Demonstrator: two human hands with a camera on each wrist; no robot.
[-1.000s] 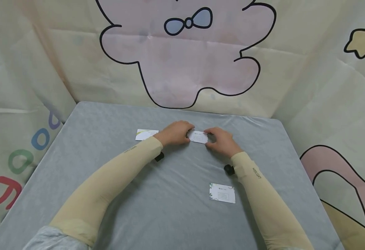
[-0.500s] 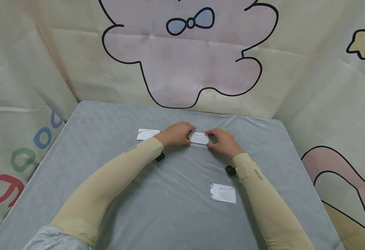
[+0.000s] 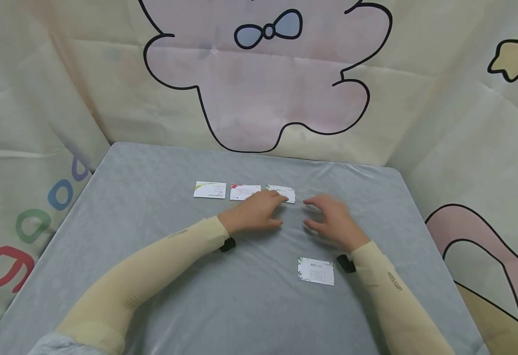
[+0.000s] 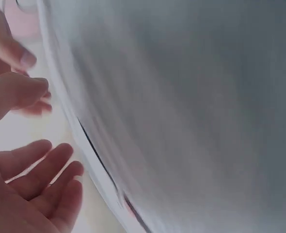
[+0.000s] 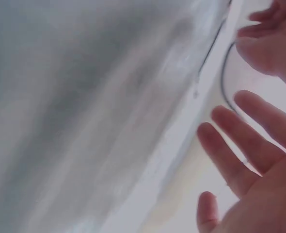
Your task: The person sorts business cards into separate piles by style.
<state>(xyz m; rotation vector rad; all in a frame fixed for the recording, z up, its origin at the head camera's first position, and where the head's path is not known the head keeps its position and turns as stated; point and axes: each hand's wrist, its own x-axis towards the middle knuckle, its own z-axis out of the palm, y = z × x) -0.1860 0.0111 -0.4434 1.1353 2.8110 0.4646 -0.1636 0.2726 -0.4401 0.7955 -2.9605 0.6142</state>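
Observation:
Three white business cards lie in a row toward the back of the table. The left card (image 3: 210,190) has a yellow-green curve, the middle card (image 3: 243,191) a red flower corner, and the right card (image 3: 287,192) green leaf corners. My left hand (image 3: 258,209) is in front of the middle and right cards, partly covering both, its fingers spread and holding nothing. To the right of the row, my right hand (image 3: 331,217) hovers with thumb and fingers apart. Nearer to me lies another leaf-cornered card (image 3: 316,271). Both wrist views show relaxed fingers (image 5: 235,160) with nothing in them.
A grey cloth covers the table (image 3: 223,296). Behind it hangs a cream fabric wall (image 3: 108,103) with cartoon prints, and similar walls stand at both sides. A small black wrist camera (image 3: 345,263) sits under the right sleeve, another (image 3: 228,245) under the left.
Both hands have let go of the right card in the row and drawn back toward me, the right hand also moving rightward. The middle card, hidden before, now shows.

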